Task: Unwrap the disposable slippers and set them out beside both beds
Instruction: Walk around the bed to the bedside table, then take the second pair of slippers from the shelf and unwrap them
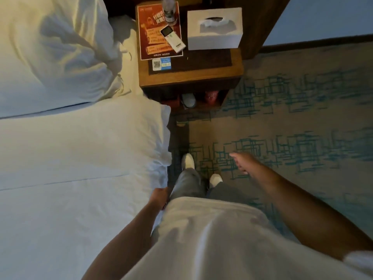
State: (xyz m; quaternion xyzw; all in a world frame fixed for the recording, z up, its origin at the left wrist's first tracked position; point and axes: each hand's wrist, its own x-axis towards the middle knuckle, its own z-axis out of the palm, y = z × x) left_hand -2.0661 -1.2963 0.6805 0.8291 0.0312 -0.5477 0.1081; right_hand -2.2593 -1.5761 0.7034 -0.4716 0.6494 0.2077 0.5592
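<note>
The right hand [241, 162] hangs out over the carpet [302, 118] with its fingers [234, 155] loosely spread and nothing in them. The left hand [159, 197] sits low against the edge of the bed [70, 158], next to the person's hip; its fingers curl inward, and whether they pinch anything cannot be told from this angle. Between the two hands, grey trouser legs end in white shoes [188, 161] standing on the carpet just beside the bed. Ahead stands a wooden nightstand [236, 69], its surface carrying a red printed card [153, 35], a white remote control [172, 38] lying across that card, a bottle [169, 13] at the card's far end, and a white tissue box [214, 29] to the right. In the open shelf below, something pale and rounded [188, 100] shows, possibly the wrapped slippers, though it is too dim to be sure. A white pillow [50, 47] lies at the head of the bed.
</note>
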